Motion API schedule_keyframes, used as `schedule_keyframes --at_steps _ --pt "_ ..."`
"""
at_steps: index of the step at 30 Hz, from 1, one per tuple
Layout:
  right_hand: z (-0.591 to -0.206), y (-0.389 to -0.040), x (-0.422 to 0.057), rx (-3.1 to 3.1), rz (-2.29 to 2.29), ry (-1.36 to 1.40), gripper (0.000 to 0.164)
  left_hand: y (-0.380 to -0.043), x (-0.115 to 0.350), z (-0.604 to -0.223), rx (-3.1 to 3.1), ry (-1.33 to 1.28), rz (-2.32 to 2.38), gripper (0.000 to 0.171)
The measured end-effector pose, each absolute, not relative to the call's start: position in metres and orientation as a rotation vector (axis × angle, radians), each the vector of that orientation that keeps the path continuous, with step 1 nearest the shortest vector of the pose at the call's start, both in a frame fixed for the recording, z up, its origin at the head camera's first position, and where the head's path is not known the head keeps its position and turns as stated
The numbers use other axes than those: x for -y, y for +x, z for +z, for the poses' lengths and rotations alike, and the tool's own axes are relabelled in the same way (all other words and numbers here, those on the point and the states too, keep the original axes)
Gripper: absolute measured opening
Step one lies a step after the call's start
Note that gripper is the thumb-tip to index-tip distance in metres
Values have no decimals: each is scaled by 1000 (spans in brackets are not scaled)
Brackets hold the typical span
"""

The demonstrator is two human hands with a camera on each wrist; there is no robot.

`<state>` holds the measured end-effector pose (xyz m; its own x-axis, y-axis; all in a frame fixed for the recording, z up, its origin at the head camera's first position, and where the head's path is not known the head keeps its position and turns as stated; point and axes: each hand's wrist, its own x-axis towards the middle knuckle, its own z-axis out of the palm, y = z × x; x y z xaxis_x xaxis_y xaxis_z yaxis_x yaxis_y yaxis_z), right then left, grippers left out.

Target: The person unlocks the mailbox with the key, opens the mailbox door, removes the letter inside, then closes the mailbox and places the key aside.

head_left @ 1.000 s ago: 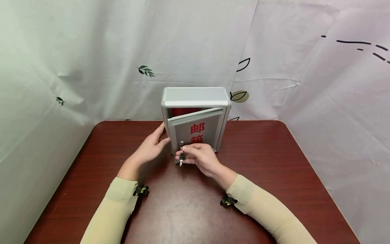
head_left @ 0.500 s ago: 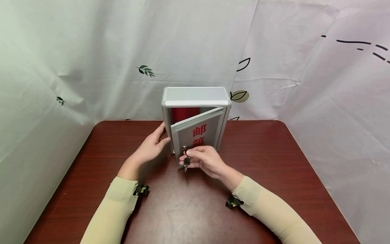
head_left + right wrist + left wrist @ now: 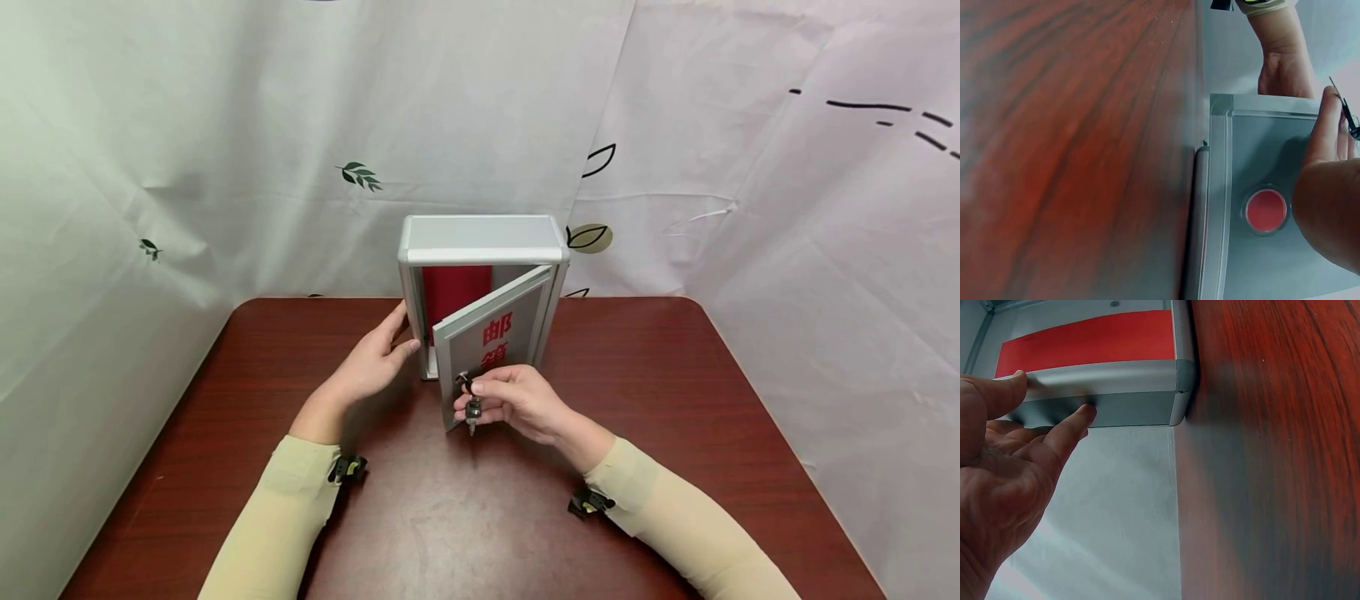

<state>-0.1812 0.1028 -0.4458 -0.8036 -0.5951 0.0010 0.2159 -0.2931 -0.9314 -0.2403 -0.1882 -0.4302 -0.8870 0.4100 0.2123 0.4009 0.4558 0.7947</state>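
A silver metal mailbox (image 3: 483,233) stands upright on the table, its door (image 3: 528,310) swung partly out from the left. Red characters mark the door's front. My right hand (image 3: 525,404) pinches a key at the door's lock (image 3: 462,378) between thumb and finger; a second key (image 3: 472,408) with a black head dangles below. Against the mailbox's left side lie the straight fingers of my left hand (image 3: 367,362), thumb at the front edge, as the left wrist view also shows. Inside, a red sheet (image 3: 1097,340) is visible through the gap.
The dark red wooden table (image 3: 675,400) has rounded back corners. White cloth with leaf prints (image 3: 360,175) hangs behind and on both sides. In the right wrist view, a round red spot (image 3: 1266,212) shows low on the door.
My right hand has pulled the door farther out, toward me and to the right, so more of the red sheet shows. The left hand and mailbox body have stayed in place.
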Motion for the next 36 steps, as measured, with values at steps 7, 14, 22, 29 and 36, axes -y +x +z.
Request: schedule_keyframes --at_steps 7,14,22,29,36 --pt "-445 -178 -115 -1450 -2081 -496 30 -241 188 -429 -2682 727 1429 80" --pt "-444 -176 -125 -1443 -2037 -534 17 -239 188 -429 -2699 720 1407 79" --pt "-447 -175 -138 -1407 -2002 -624 19 -238 188 -429 -2705 715 1416 79" --pt "-449 -175 -150 -1335 -1985 -670 22 -240 189 -430 -2689 720 1427 78" --pt "-450 -177 -162 -1288 -1947 -738 29 -240 190 -431 -2693 719 1419 78"
